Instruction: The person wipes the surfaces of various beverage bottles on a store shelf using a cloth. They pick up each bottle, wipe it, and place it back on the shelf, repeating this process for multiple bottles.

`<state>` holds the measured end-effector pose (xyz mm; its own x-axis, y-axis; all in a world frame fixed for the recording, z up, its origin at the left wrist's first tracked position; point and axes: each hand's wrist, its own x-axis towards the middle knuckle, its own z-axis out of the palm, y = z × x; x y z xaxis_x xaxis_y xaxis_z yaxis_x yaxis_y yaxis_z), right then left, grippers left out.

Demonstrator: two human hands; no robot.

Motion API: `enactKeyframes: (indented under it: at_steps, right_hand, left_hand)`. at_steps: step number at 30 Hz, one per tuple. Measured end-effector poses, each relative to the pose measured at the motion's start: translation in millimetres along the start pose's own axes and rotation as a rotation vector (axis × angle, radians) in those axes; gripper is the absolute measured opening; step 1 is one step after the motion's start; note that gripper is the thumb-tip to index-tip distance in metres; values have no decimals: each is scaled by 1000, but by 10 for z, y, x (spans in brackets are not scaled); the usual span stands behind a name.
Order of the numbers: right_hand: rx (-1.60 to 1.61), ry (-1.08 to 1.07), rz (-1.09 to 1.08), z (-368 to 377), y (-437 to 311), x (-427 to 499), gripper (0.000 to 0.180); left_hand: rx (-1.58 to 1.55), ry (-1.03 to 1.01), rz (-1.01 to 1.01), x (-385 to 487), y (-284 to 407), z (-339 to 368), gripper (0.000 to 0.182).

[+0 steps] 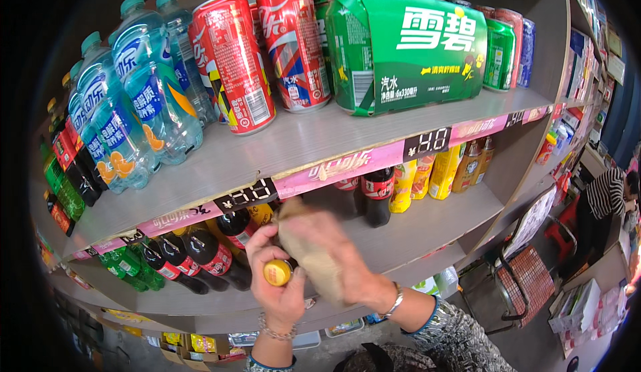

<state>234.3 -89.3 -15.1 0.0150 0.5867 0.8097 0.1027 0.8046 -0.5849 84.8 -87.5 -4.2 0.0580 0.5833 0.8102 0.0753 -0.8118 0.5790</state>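
My left hand (281,299) is closed around a bottle whose yellow screw cap (277,273) faces me. Most of the bottle's body is hidden by my fingers and the cloth. In my right hand (350,262) is a beige cloth (315,267), blurred by motion, lying against or just beside the bottle. Both hands are in front of the lower shelf (420,229). Behind them stand cola bottles with red labels (379,192). More cola bottles (210,254) lean in the view to the left of my hands.
Above, a shelf (210,167) with price strips holds blue drink bottles (155,86), red cola cans (235,66) and a green Sprite multipack (425,56). Yellow drink cartons (445,172) stand on the lower shelf. At right are a chair (526,277) and a person (603,197) in a striped top.
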Motion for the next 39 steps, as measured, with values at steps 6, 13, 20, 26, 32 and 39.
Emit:
enactKeyframes:
  at_steps: [6, 13, 20, 26, 32, 39]
  right_hand:
    - [-219, -418, 502, -102, 539, 257, 31]
    - [-626, -351, 601, -76, 1096, 133, 27]
    - [-539, 75, 657, -73, 956, -243, 28]
    - [-471, 181, 447, 116, 560, -636, 67]
    - [-401, -152, 546, -21, 25, -748, 69]
    - [-200, 74, 86, -254, -515, -233, 53]
  left_hand:
    - [-111, 26, -3, -237, 67, -90, 25]
    - [-192, 7, -66, -367, -128, -124, 46]
    - [-311, 146, -157, -540, -274, 87, 68]
    - [-267, 293, -238, -432, -166, 246, 48]
    - [-135, 226, -273, -214, -174, 337, 53]
    - [205, 53, -120, -216, -431, 288, 50]
